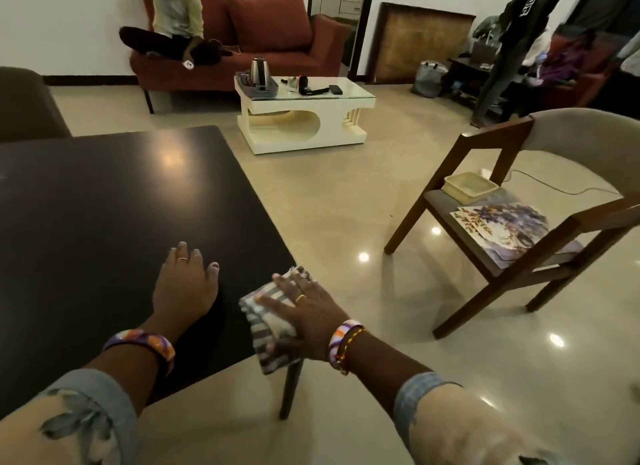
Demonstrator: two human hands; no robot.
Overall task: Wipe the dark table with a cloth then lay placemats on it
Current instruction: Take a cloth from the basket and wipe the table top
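The striped cloth (268, 320) is pressed flat under the right hand (306, 312), fingers straight and slightly spread, at the near right corner of the dark table (104, 204), part of it hanging over the edge. The left hand (185, 288) is rested on the tabletop just left of it, fingers apparently relaxed and apart. Patterned placemats (502, 227) are seen on the seat of the chair (519, 201) to the right, well apart from the table.

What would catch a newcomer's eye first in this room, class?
Nearest the camera, the right hand presses a striped grey-and-white cloth flat on the corner of the dark glossy table, with the left hand resting open beside it. To the right, floral printed placemats lie on the seat of a wooden-framed chair.
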